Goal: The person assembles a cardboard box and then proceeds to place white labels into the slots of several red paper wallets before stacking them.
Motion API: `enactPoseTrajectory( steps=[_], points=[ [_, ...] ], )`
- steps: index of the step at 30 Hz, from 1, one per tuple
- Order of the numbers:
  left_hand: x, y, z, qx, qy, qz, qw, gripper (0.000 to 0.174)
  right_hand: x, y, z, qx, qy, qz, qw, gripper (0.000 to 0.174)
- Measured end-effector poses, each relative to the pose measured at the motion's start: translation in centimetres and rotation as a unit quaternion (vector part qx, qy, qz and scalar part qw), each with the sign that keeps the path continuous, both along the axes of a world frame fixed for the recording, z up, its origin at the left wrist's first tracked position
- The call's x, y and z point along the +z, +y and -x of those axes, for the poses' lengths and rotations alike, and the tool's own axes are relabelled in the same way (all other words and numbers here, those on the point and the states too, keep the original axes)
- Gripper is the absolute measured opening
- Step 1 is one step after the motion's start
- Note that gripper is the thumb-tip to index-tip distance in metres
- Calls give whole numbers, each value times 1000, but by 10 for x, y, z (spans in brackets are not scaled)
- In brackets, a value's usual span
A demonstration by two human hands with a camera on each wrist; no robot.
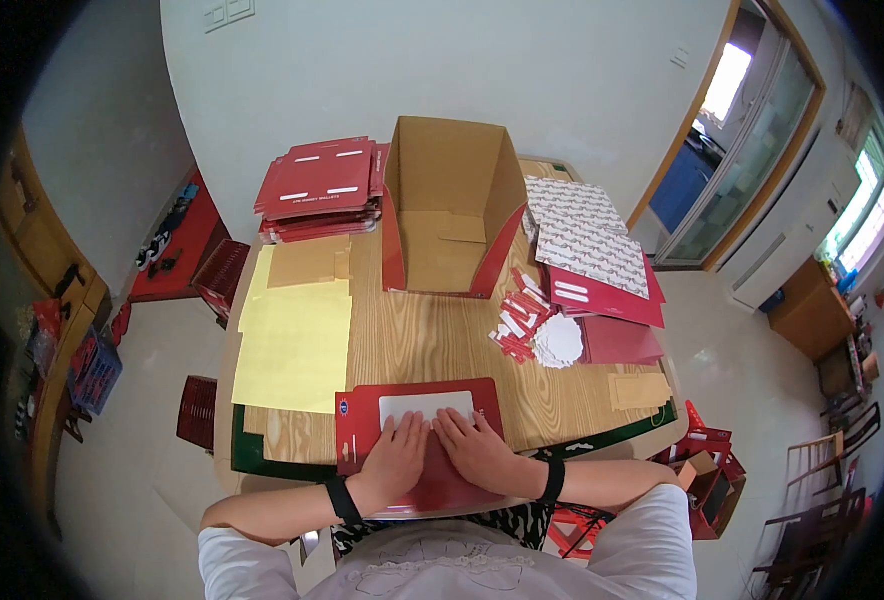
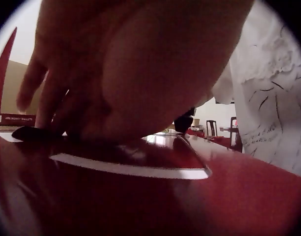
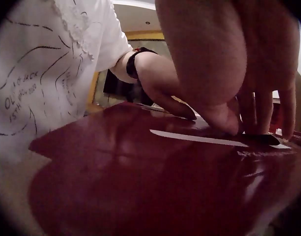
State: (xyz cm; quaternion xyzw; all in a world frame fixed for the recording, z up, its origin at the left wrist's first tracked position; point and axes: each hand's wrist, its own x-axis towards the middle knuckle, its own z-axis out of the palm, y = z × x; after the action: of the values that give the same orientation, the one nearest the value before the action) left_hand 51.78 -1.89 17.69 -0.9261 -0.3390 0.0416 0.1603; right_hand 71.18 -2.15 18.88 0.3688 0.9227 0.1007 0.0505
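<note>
A red card sheet [image 1: 362,405] lies at the table's front edge, with a white rectangle [image 1: 427,403] near its far side. My left hand [image 1: 398,462] rests on it, fingers extended with tips on the white rectangle. Beside it my right hand [image 1: 477,455] presses in the same way, the fingertips of both hands close together. In the left wrist view the left hand [image 2: 106,73] stands over the glossy red surface [image 2: 140,206] near a white strip [image 2: 135,169]. The right wrist view shows the right hand [image 3: 229,64] touching the red surface [image 3: 140,182].
An open cardboard box [image 1: 452,175] stands at the back. Left are stacked red cards [image 1: 317,180] and yellow sheets [image 1: 292,345]. Right are patterned white sheets [image 1: 592,250], red cards [image 1: 617,340], small red-and-white pieces [image 1: 522,318] and white discs [image 1: 559,341]. A tan piece [image 1: 638,390] lies front right.
</note>
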Motion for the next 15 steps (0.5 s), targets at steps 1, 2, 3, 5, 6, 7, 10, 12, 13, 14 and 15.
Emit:
enactPoseTrajectory(
  steps=[1, 2, 3, 5, 6, 7, 10, 12, 13, 14, 15],
  points=[
    [0, 0, 1, 8, 7, 9, 1000, 51, 0, 0, 0, -2, 1, 3, 1000, 52],
    [1, -1, 2, 15, 15, 18, 1000, 52, 0, 0, -1, -5, 1, 5, 1000, 52],
    [2, -2, 4, 23, 22, 28, 999, 52, 0, 0, -1, -8, 2, 8, 1000, 52],
    [10, -4, 8, 31, 41, 39, 998, 54, -2, -1, -2, -20, 19, 9, 1000, 52],
    [13, -5, 10, 35, 51, 44, 997, 54, -3, -1, -3, -26, 28, 10, 999, 52],
    [14, -5, 12, 32, 41, 49, 997, 54, -5, -2, -4, -28, 41, 14, 999, 52],
    [16, -4, 19, 21, 13, 59, 998, 55, -5, -1, -8, -36, 61, 34, 997, 53],
    [18, -3, 21, 13, -4, 65, 998, 55, 4, -1, -15, -40, 44, 58, 997, 53],
    [18, -2, 22, 7, -18, 77, 997, 55, 4, -1, -18, -33, 44, 59, 997, 54],
    [18, 0, 25, 1, -31, 90, 995, 54, 4, 0, -22, -26, 44, 59, 997, 55],
    [18, 3, 27, -6, -44, 102, 994, 54, 4, 0, -24, -19, 44, 60, 997, 55]
  ],
)
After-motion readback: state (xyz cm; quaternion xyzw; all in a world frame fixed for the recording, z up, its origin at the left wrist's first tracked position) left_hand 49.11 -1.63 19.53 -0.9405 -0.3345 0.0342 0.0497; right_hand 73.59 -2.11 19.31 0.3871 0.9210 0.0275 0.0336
